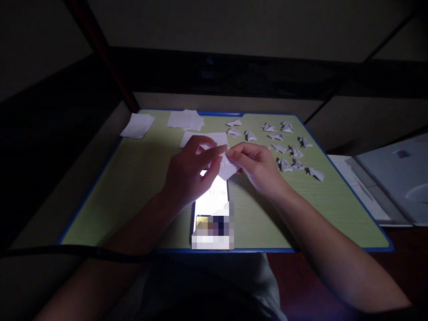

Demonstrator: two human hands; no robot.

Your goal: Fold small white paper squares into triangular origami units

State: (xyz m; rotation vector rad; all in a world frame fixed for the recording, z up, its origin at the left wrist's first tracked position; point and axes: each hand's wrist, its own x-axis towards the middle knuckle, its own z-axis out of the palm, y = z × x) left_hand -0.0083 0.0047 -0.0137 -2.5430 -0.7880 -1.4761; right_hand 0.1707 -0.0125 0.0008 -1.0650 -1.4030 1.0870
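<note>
While a lit phone (211, 203) lies on the green table (133, 178) beneath them, the left hand (187, 174) and right hand (259, 167) pinch a small folded paper (227, 167) between closed fingers, with finished folded pieces (287, 151) scattered to the right.

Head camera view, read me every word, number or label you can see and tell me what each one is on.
"12:16", faint and only just legible, on the lit phone screen lying on the green board under the hands.
The lower part of the screen is blurred out: unreadable.
The small paper pinched by the left hand and right hand shows no print.
</note>
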